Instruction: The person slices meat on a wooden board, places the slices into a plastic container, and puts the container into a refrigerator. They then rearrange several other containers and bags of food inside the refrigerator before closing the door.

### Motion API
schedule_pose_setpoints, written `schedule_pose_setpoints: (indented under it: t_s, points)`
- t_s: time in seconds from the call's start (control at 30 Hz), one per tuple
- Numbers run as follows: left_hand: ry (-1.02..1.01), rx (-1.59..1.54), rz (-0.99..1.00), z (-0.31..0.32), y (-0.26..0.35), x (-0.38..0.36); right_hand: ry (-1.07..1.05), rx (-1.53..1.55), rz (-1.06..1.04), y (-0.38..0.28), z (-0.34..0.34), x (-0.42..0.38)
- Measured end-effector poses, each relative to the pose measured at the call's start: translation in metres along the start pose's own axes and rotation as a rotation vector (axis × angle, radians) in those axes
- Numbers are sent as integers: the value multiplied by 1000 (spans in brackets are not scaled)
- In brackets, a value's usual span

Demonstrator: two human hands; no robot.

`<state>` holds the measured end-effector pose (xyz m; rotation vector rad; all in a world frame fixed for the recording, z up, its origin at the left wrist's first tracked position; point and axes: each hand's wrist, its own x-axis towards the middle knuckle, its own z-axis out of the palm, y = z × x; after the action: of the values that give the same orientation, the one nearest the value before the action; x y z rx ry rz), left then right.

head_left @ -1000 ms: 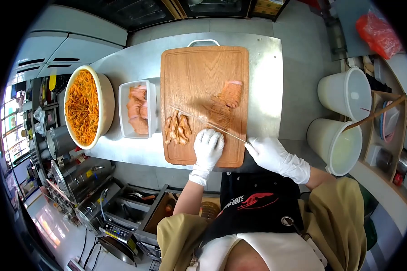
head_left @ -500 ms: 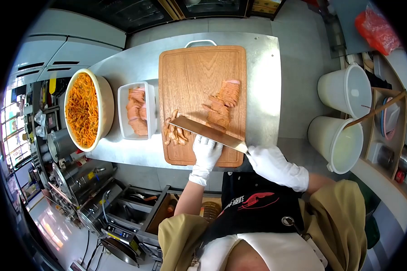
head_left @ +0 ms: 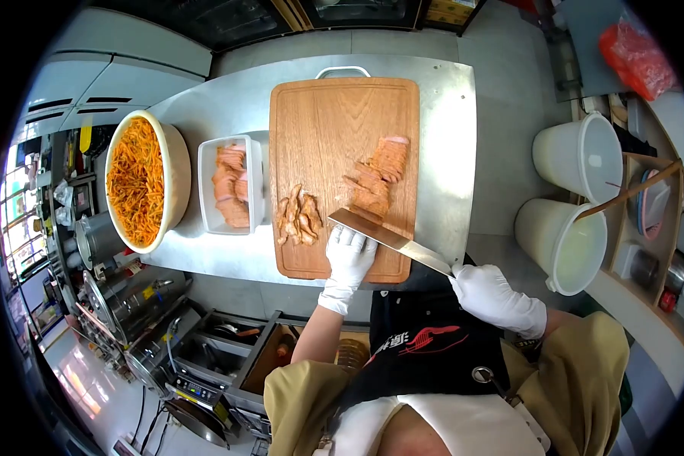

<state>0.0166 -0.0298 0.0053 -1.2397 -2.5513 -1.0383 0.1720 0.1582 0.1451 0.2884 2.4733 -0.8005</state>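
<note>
My right hand [head_left: 497,299], in a white glove, grips the handle of a wide-bladed knife [head_left: 391,240]. The blade points left across the lower part of a wooden cutting board [head_left: 319,129], just above my left hand. Gloved too, my left hand [head_left: 349,262] is at the board's near edge, its fingertips partly hidden beneath the blade; what they press on cannot be made out. Beyond the blade lies sliced meat [head_left: 387,160] in an overlapping row. Small brown strips [head_left: 299,219] form a pile left of the knife tip.
A clear plastic container [head_left: 256,185] with meat slices stands left of the board. Farther left is a large cream bowl [head_left: 178,182] of orange shreds. Two white buckets [head_left: 543,159] are on the right, beyond the metal table's edge [head_left: 471,152].
My right hand and the knife have moved right and slightly down. The blade tip has left the pile of strips, which now shows more fully. My left hand has barely moved.
</note>
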Motion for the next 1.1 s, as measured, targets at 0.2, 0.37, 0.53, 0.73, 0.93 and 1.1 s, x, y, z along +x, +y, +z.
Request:
schedule_pose_setpoints:
  t_s: [0.2, 0.37, 0.53, 0.73, 0.93, 1.1]
  points:
    - [36, -11, 37, 1, 0, 4, 160, 19, -114, -19, 25, 73]
    - [30, -67, 20, -2, 4, 7, 272, 216, -124, 2, 34, 97]
    - [56, -109, -10, -7, 7, 2, 88, 514, 35, 13, 7, 93]
    - [-36, -50, 57, -6, 4, -2, 139, 208, -47, -5, 2, 66]
    - [-46, -23, 85, -3, 0, -1, 208, 58, -107, -22, 9, 48]
    - [-35, -24, 81, -4, 0, -1, 278, 51, -119, -24, 22, 49]
